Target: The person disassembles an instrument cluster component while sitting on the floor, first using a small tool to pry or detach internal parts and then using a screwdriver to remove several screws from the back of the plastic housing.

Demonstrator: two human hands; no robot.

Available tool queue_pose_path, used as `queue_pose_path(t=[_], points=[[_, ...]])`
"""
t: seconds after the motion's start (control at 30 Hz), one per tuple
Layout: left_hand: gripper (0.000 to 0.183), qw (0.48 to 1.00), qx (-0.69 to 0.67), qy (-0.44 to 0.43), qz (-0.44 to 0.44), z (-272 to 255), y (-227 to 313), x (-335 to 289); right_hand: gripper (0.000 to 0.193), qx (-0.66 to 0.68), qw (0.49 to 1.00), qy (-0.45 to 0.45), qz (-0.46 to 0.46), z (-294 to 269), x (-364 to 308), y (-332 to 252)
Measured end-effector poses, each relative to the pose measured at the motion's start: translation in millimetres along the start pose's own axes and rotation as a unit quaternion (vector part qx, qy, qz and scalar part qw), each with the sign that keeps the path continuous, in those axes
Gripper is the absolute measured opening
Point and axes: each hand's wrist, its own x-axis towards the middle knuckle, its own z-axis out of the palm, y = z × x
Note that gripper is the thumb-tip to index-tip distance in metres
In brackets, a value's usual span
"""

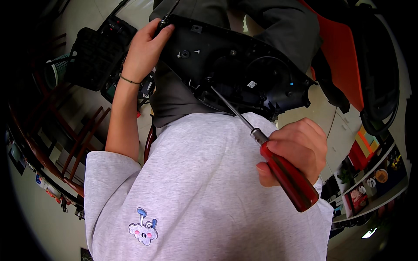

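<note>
A black plastic shell, its hollow side up, lies across my lap. My left hand grips its far left corner; a thin dark tool with a metal shaft sticks out past the thumb. In my right hand is a screwdriver with a red handle, its fingers closed round it. The screwdriver's shaft points up and left, its tip over the shell's near edge; whether it touches cannot be told. Two small screws show on the shell near a round hole.
An open black tool case stands at the left beside a green-and-white basket. Wooden chair frames are further left. On the right are an orange-and-black chair and a shelf with colourful items.
</note>
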Motion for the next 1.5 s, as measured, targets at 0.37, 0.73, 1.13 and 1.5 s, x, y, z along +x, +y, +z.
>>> queue_pose_path(t=[0.37, 0.73, 1.13, 1.5], points=[[0.026, 1.0, -0.006, 0.002, 0.003, 0.1, -3.4, 0.0, 0.032, -0.009, 1.0, -0.027, 0.01, -2.6, 2.1, -2.6], [0.027, 1.0, 0.02, 0.002, -0.005, 0.2, 1.1, -0.3, 0.031, 0.008, 1.0, -0.015, 0.014, -1.6, 2.7, 2.9], [0.027, 1.0, -0.002, 0.007, -0.001, 3.4, -1.8, 1.4, 0.033, 0.002, 1.0, -0.012, 0.001, -2.7, 0.3, 1.7], [0.027, 1.0, 0.007, 0.007, 0.002, 3.2, -2.7, 2.0, 0.026, 0.004, 0.999, -0.031, 0.027, -6.0, 3.6, 0.3]])
